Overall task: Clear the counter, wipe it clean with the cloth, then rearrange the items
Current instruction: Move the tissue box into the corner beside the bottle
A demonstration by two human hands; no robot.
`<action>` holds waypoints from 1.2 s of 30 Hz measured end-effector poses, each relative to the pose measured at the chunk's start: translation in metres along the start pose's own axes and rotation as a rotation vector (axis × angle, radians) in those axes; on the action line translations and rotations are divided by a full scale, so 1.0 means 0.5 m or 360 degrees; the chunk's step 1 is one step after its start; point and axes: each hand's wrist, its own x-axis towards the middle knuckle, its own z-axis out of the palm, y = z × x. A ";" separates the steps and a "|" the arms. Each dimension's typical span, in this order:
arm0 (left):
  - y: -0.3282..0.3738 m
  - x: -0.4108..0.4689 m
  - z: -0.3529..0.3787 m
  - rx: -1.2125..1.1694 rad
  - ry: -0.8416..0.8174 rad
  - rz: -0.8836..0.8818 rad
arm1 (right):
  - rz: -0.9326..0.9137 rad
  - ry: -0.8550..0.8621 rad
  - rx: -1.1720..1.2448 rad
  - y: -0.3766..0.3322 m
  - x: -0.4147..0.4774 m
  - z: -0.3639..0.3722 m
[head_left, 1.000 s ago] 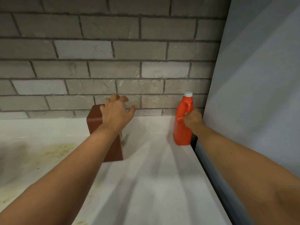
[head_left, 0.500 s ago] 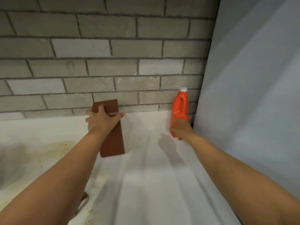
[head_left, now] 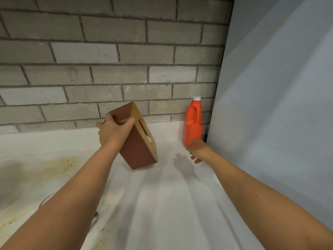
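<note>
- Head view: the left grip (head_left: 115,131) clasps the top end of the tilted box (head_left: 138,150); its lower corner is at or just off the bench (head_left: 162,204).
- The right grip (head_left: 196,150) is slack and empty at the foot of the bottle (head_left: 192,123), which stands in the back corner.
- Lift the box fully clear rather than dragging it; the stains (head_left: 54,166) lie to its left.

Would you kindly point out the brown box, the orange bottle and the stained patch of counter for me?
brown box (head_left: 138,152): head view, on its dark brown side face.
orange bottle (head_left: 192,128): head view, on the front of its body.
counter stain (head_left: 57,166): head view, on the yellowish smear.
</note>
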 end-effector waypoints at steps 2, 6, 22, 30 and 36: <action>0.014 -0.012 0.006 -0.0197 -0.0059 -0.0029 | 0.0015 -0.0047 0.0094 -0.004 -0.011 0.003; 0.030 -0.047 0.031 -0.0647 -0.0202 -0.0290 | 0.0070 -0.0029 0.0258 0.001 -0.024 -0.002; -0.032 -0.179 0.209 -0.0515 -0.0923 -0.0575 | 0.0334 0.0316 0.0321 0.100 -0.028 -0.110; -0.062 -0.197 0.243 -0.0259 -0.1046 -0.0611 | 0.0234 0.0442 0.0080 0.135 0.004 -0.118; -0.057 -0.197 0.255 -0.0260 -0.1021 -0.0596 | 0.0189 0.0389 -0.0054 0.138 0.026 -0.121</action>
